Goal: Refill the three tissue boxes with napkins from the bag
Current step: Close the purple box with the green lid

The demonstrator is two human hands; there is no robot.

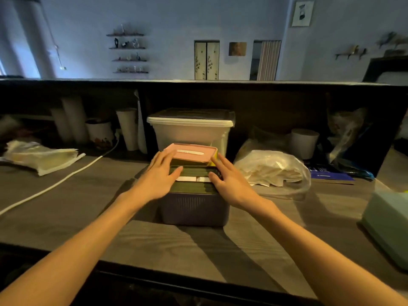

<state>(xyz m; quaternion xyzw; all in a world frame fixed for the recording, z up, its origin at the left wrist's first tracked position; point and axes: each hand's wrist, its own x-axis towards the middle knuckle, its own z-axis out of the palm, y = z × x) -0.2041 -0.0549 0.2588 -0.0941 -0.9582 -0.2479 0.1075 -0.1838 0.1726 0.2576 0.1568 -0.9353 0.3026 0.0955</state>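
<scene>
Both hands are reaching forward over a purple ribbed basket that is sitting in the middle of the table. Inside the basket a dark green tissue box is lying on top, with a white slot showing between the hands, and a pink tissue box is sitting just behind it, tilted up toward the camera. The left hand is lying flat with its fingers straight, resting on the left side of the green box and gripping nothing, its fingertips reaching the pink box. The right hand is lying on the right side of the green box, fingers extended and only slightly bent, holding nothing. A clear plastic bag of napkins is lying on the table just right of the basket. A pale green tissue box is sitting near the right edge, well apart from the basket. A lidded white tub is standing behind the basket, a white cable is running across the left side, and another wrapped packet is lying at far left
</scene>
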